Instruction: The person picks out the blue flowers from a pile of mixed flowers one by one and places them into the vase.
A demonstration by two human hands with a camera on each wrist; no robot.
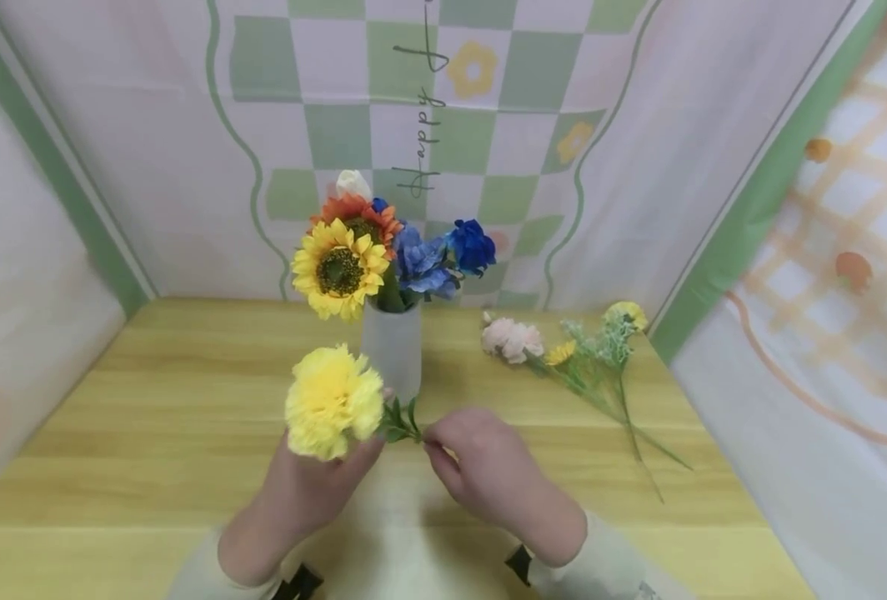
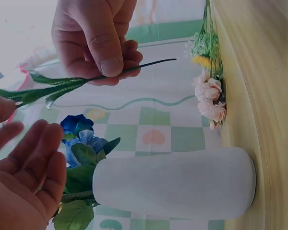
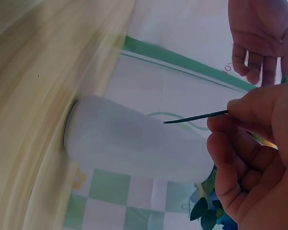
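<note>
A yellow carnation [image 1: 333, 402] with a leafy green stem [image 2: 62, 85] is held low in front of the white vase [image 1: 394, 350]. My right hand [image 1: 496, 467] pinches the stem below the leaves between thumb and fingers [image 2: 113, 66]; the thin stem end [image 3: 192, 117] sticks out past them. Behind and below the bloom is my left hand [image 1: 304, 492], its relaxed fingers [image 2: 36, 163] beside the upper leaves; the bloom partly hides it. The vase stands upright, holding a yellow sunflower [image 1: 340, 271], an orange flower [image 1: 361, 217], a white bud [image 1: 353, 184] and blue flowers [image 1: 424, 258].
To the right of the vase, several loose stems lie on the wooden table [image 1: 188, 400], with pink blooms [image 1: 513, 339], a small yellow flower [image 1: 560, 353], pale green sprigs [image 1: 610, 340] and another yellow bloom [image 1: 627, 314]. A checked cloth [image 1: 331, 137] hangs behind the table.
</note>
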